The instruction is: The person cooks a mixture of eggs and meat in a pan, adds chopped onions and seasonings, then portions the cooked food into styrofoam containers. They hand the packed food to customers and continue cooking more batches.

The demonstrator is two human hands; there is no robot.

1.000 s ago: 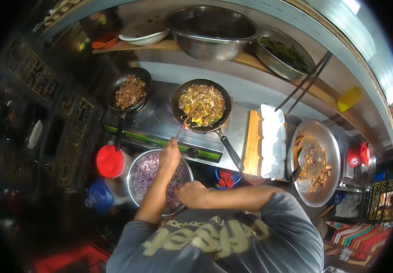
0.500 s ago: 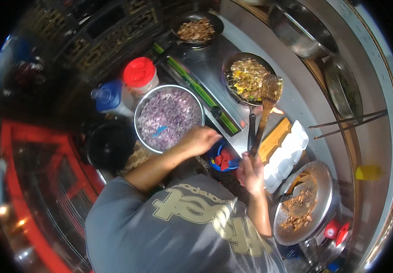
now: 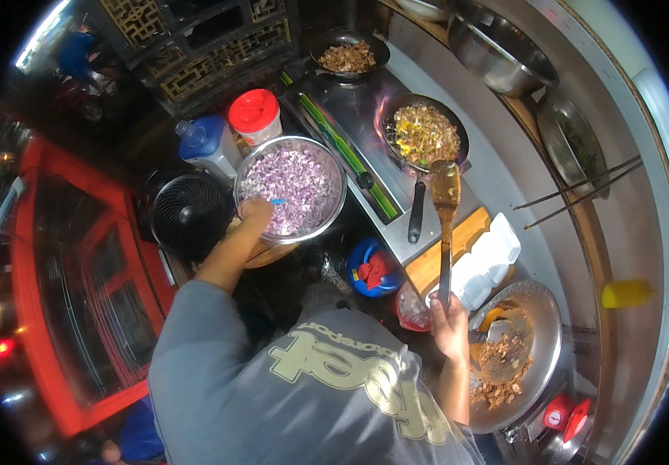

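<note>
My right hand (image 3: 449, 318) was wrapped around the handle end of a long brown wooden spatula (image 3: 444, 186), flat head near the round black frying pan (image 3: 455, 115). Left hand (image 3: 255, 213) met a small blue object (image 3: 278, 201) in the round steel onion bowl (image 3: 337, 186); couldn't tell if pinching. Judged spatula light, stiff, likely greasy; best gripped there.

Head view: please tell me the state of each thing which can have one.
Wooden spatula, held in right hand
Onion bowl, holding chopped onion
Left hand, at onion bowl's rim, grip unclear
Nearer pan, holding food, flame beside it
Farther pan, holding browned food
Red-lidded tub, lid on
Metal basin, holding brown food
</note>
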